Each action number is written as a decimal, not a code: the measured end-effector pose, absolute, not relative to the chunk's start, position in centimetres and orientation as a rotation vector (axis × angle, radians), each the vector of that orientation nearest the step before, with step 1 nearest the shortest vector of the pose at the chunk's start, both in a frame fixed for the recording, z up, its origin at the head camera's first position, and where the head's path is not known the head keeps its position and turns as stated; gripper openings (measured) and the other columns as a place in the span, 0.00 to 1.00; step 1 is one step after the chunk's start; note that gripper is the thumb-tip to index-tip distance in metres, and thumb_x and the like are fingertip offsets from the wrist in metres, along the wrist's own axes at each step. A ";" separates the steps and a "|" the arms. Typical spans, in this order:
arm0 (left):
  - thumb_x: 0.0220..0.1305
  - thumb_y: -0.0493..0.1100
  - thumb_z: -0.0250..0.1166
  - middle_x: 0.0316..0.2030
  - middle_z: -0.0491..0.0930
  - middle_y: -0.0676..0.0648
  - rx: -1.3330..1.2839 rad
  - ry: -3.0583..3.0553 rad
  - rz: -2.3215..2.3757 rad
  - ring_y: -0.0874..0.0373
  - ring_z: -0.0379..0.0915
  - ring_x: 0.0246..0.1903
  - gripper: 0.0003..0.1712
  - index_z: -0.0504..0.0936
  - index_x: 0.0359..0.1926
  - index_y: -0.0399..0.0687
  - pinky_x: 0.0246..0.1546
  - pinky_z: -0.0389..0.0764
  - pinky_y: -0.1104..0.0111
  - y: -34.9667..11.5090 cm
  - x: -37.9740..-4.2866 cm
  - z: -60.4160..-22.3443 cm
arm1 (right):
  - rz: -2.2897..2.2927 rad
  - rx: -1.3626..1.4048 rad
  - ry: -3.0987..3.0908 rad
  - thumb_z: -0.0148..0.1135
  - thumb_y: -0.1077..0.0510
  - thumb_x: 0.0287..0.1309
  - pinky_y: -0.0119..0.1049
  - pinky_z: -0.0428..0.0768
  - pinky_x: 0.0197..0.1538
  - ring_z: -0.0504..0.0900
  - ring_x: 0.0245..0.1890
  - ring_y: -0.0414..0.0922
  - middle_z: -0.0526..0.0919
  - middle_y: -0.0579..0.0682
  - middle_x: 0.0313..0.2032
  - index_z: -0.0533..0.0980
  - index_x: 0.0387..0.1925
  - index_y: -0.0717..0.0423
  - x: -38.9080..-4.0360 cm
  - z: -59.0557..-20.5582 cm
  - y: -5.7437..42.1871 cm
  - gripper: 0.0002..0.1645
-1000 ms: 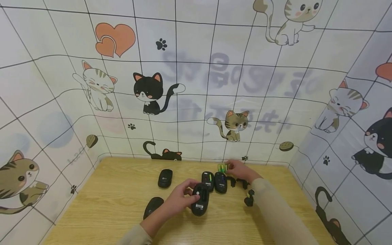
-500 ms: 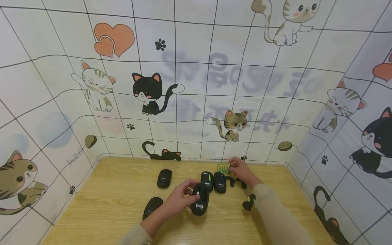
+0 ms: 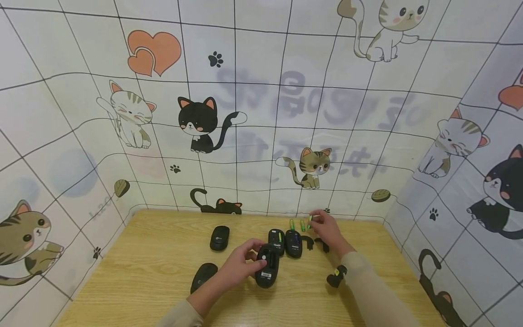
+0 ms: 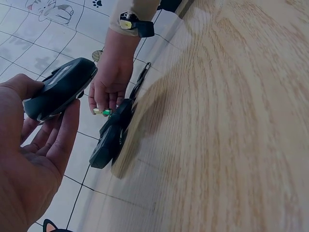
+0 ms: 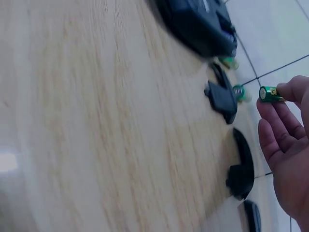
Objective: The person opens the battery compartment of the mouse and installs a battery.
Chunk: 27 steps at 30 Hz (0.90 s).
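Observation:
My left hand [image 3: 241, 264] grips a black computer mouse [image 3: 267, 274] by its sides, the underside facing up with an open battery slot. In the left wrist view the thumb lies on that mouse [image 4: 65, 89] and the fingers are beneath it. My right hand [image 3: 328, 230], near the table's back edge, pinches a small green battery [image 5: 270, 94] between thumb and fingers. Left of it two more green batteries, one [image 3: 292, 225] and another [image 3: 303, 225], rest on the table. Two upturned mice lie nearby: one [image 3: 276, 242] shows a green battery inside, the other [image 3: 293, 244] sits beside it.
Black curved covers, one [image 3: 308, 242] and another [image 3: 323, 245], lie right of the upturned mice. On the left are two upright black mice, one [image 3: 219, 238] farther back and one [image 3: 203, 276] near my left forearm. A cat-print tiled sheet [image 3: 261, 136] rises behind the table.
My right hand has shifted slightly right with the battery, away from the other two. Those two batteries now stand farther apart. The left hand and its mouse have stayed in place.

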<state>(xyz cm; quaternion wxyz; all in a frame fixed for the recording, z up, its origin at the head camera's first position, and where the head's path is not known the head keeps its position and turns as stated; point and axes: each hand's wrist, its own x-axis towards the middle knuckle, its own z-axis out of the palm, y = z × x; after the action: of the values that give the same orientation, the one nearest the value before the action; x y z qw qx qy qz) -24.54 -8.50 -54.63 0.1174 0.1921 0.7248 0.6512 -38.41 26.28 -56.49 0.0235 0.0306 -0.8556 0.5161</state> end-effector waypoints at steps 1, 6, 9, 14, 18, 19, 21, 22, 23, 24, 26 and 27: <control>0.76 0.38 0.72 0.55 0.77 0.43 0.563 2.120 1.906 0.53 0.83 0.44 0.26 0.79 0.71 0.51 0.35 0.92 0.61 -8.5 -24.5 -54.6 | 1.605 0.100 -2.635 0.66 0.63 0.77 0.44 0.87 0.48 0.86 0.47 0.56 0.87 0.64 0.53 0.75 0.66 0.65 -38.2 -56.3 26.2 0.21; 0.76 0.38 0.72 0.56 0.77 0.43 0.564 2.115 1.913 0.52 0.82 0.44 0.27 0.79 0.72 0.48 0.35 0.93 0.61 -8.5 -24.4 -54.4 | 1.670 0.124 -2.569 0.67 0.62 0.78 0.53 0.89 0.54 0.86 0.51 0.63 0.86 0.61 0.51 0.77 0.64 0.64 -36.9 -55.2 25.8 0.20; 0.76 0.38 0.71 0.55 0.77 0.43 0.560 2.111 1.918 0.52 0.82 0.44 0.27 0.78 0.72 0.48 0.35 0.92 0.61 -8.4 -24.3 -54.2 | 1.727 0.147 -2.549 0.69 0.59 0.77 0.57 0.88 0.57 0.87 0.51 0.63 0.85 0.59 0.51 0.78 0.62 0.62 -35.8 -54.4 25.2 0.19; 0.76 0.38 0.71 0.55 0.77 0.43 0.563 2.103 1.925 0.53 0.82 0.44 0.27 0.78 0.72 0.48 0.34 0.92 0.62 -8.5 -24.3 -54.0 | 1.833 0.193 -2.501 0.70 0.60 0.77 0.54 0.89 0.56 0.88 0.47 0.52 0.84 0.58 0.50 0.79 0.60 0.65 -33.6 -52.8 23.8 0.17; 0.76 0.38 0.71 0.55 0.77 0.43 0.568 2.103 1.925 0.53 0.83 0.43 0.27 0.78 0.73 0.47 0.34 0.92 0.61 -8.5 -24.3 -54.0 | 1.938 0.217 -2.460 0.71 0.63 0.74 0.54 0.90 0.55 0.87 0.44 0.47 0.84 0.56 0.47 0.81 0.56 0.65 -31.9 -51.5 22.5 0.14; 0.76 0.38 0.71 0.55 0.77 0.43 0.567 2.103 1.926 0.53 0.83 0.43 0.27 0.78 0.73 0.47 0.34 0.92 0.61 -8.5 -24.3 -54.0 | 1.963 0.226 -2.458 0.71 0.63 0.74 0.54 0.90 0.55 0.87 0.44 0.47 0.85 0.55 0.47 0.81 0.55 0.64 -31.5 -51.2 22.2 0.13; 0.76 0.38 0.71 0.55 0.77 0.43 0.557 2.103 1.928 0.52 0.82 0.44 0.27 0.78 0.72 0.48 0.35 0.92 0.61 -8.5 -24.3 -53.9 | 1.998 0.248 -2.471 0.72 0.62 0.74 0.53 0.90 0.55 0.87 0.44 0.47 0.86 0.54 0.47 0.82 0.54 0.63 -30.8 -50.8 21.6 0.13; 0.76 0.38 0.71 0.55 0.77 0.43 0.552 2.100 1.930 0.52 0.82 0.44 0.27 0.78 0.72 0.48 0.35 0.92 0.60 -8.5 -24.2 -53.9 | 2.012 0.259 -2.475 0.73 0.62 0.73 0.52 0.90 0.55 0.87 0.45 0.47 0.86 0.54 0.47 0.82 0.55 0.64 -30.5 -50.5 21.3 0.14; 0.76 0.38 0.71 0.56 0.77 0.43 0.549 2.097 1.932 0.52 0.82 0.44 0.27 0.78 0.72 0.48 0.35 0.92 0.60 -8.5 -24.2 -53.8 | 2.024 0.269 -2.478 0.73 0.62 0.73 0.50 0.90 0.54 0.87 0.45 0.47 0.87 0.53 0.47 0.81 0.55 0.65 -30.3 -50.3 21.0 0.15; 0.76 0.38 0.71 0.56 0.77 0.43 0.545 2.096 1.932 0.52 0.82 0.44 0.27 0.79 0.72 0.49 0.35 0.92 0.60 -8.5 -24.2 -53.8 | 2.034 0.282 -2.480 0.73 0.62 0.73 0.50 0.90 0.54 0.87 0.45 0.47 0.87 0.53 0.47 0.81 0.56 0.66 -30.0 -50.1 20.7 0.16; 0.76 0.38 0.72 0.56 0.77 0.43 0.542 2.093 1.932 0.52 0.82 0.44 0.27 0.79 0.72 0.49 0.35 0.92 0.60 -8.5 -24.2 -53.8 | 2.044 0.310 -2.485 0.73 0.62 0.73 0.49 0.90 0.54 0.87 0.44 0.47 0.87 0.53 0.46 0.80 0.56 0.69 -29.4 -49.6 20.2 0.18; 0.76 0.38 0.72 0.56 0.77 0.42 0.542 2.092 1.930 0.52 0.82 0.44 0.27 0.79 0.72 0.49 0.36 0.92 0.61 -8.5 -24.2 -53.8 | 2.055 0.324 -2.482 0.73 0.63 0.73 0.48 0.90 0.53 0.87 0.44 0.47 0.87 0.53 0.46 0.80 0.56 0.70 -29.1 -49.3 19.9 0.18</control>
<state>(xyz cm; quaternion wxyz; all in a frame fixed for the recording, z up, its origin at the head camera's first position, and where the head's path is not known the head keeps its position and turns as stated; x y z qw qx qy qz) -24.23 -8.53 -53.78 0.1217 0.1858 0.7167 0.6611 -29.14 19.87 -49.34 -0.0485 0.1000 -0.7655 0.6338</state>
